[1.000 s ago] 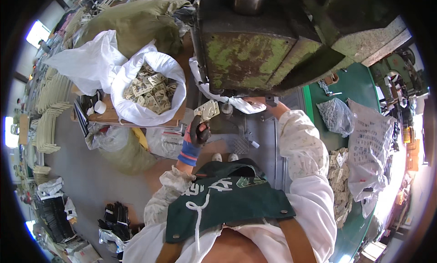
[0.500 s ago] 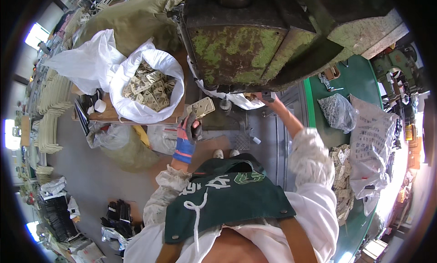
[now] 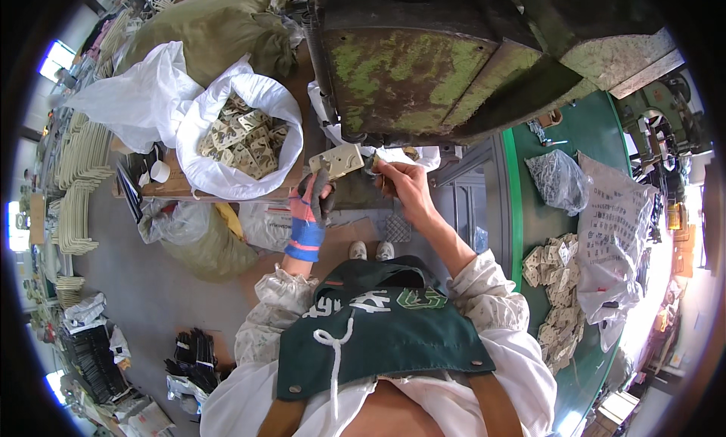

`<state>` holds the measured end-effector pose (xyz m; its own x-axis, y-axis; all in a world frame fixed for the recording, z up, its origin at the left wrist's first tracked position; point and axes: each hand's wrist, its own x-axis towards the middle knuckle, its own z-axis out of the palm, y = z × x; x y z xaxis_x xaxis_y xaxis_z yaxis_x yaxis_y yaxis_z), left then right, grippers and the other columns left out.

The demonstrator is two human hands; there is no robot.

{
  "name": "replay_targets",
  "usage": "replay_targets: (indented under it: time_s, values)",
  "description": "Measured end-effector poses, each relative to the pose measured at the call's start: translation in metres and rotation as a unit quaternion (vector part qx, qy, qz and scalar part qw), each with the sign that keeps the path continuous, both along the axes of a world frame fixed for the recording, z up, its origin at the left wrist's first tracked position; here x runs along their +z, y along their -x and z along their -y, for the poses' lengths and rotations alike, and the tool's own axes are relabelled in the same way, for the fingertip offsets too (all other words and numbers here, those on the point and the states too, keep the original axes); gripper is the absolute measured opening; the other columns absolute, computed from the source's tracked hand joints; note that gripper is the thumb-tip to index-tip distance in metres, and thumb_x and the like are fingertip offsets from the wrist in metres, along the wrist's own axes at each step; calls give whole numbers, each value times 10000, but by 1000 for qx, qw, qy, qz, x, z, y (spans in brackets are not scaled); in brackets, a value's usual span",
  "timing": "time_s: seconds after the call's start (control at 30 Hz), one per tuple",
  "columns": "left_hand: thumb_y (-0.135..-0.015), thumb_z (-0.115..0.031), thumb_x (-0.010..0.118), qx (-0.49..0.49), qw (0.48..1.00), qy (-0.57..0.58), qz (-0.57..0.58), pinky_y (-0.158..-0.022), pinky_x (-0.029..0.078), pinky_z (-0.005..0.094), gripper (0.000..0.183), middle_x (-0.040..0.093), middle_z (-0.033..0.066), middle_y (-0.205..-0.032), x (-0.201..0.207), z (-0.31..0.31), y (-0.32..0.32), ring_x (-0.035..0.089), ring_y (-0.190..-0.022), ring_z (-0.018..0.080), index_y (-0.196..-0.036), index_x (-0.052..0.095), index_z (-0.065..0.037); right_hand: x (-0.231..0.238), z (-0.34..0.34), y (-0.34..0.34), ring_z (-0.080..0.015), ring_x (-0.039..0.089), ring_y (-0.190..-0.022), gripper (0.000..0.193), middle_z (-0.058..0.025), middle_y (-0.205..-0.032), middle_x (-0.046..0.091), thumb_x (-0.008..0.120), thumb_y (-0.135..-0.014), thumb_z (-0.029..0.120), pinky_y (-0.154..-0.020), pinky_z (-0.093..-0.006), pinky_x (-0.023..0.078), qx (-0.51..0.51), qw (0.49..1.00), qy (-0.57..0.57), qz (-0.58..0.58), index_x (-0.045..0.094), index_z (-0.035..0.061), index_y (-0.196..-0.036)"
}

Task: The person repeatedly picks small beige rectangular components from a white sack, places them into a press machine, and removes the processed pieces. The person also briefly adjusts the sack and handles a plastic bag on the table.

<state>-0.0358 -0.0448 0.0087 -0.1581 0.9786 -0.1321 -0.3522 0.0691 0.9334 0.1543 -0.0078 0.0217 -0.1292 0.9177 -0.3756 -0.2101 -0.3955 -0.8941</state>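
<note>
A pale cream metal plate (image 3: pixel 342 160) with cut-outs is pinched in my left hand (image 3: pixel 311 199), which wears a pink, blue and grey work glove. Just to its right, my bare right hand (image 3: pixel 407 189) has its fingers drawn together near the plate's right end. A small dark piece seems to lie at those fingertips, too small to make out. Both hands are in front of a worn green press machine (image 3: pixel 408 74), below its overhanging head. Left of them stands an open white sack (image 3: pixel 291 146) with many similar plates (image 3: pixel 243 142) in it.
A large tan sack (image 3: pixel 204 36) lies behind the white one. To the right is a green table (image 3: pixel 597 123) bearing a clear bag of small metal parts (image 3: pixel 558 181), a pile of plates (image 3: pixel 556 286) and a printed sack (image 3: pixel 611 233). Bagged goods (image 3: pixel 208 244) sit on the floor.
My right hand has come back from under the machine's right side, moving left to beside the plate. The left hand keeps hold of the plate in nearly the same spot.
</note>
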Motion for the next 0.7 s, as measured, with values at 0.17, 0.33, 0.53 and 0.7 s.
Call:
replay_targets:
  time_s: [0.17, 0.33, 0.53, 0.7]
  values:
    - [-896, -281, 546, -78, 996, 28, 23, -395, 229, 215, 251, 428, -37, -579, 12, -14, -16, 360, -421, 58, -757, 564, -73, -7, 6, 4, -53, 519, -556, 223, -28, -694, 615, 569, -903, 184, -510, -177, 438, 14, 999, -10, -34, 660, -19, -904]
    - [-886, -162, 547, -73, 995, 4, -60, -431, 275, 200, 176, 488, -43, -594, -24, -28, -13, 394, -486, 29, -962, 655, -47, -13, 5, 0, -73, 562, -615, 240, -55, -773, 636, 559, -909, 171, -560, -200, 491, 34, 998, -30, -36, 640, -44, -979]
    - [-841, -95, 558, -75, 973, -59, -209, -550, 414, 245, 180, 568, 11, -687, -34, -32, -3, 485, -584, 69, -989, 651, -55, -1, 23, -33, -136, 634, -807, 228, -105, -965, 644, 595, -875, 91, -774, -225, 543, 3, 982, 87, -165, 609, -64, -1042]
    - [-852, -93, 552, -35, 969, -107, -220, -527, 385, 230, 156, 574, -7, -672, -44, -37, -6, 477, -576, 60, -956, 663, -57, 6, 22, -45, -149, 645, -822, 163, -105, -938, 653, 623, -843, 36, -767, -236, 551, 5, 981, 39, -191, 632, -32, -991]
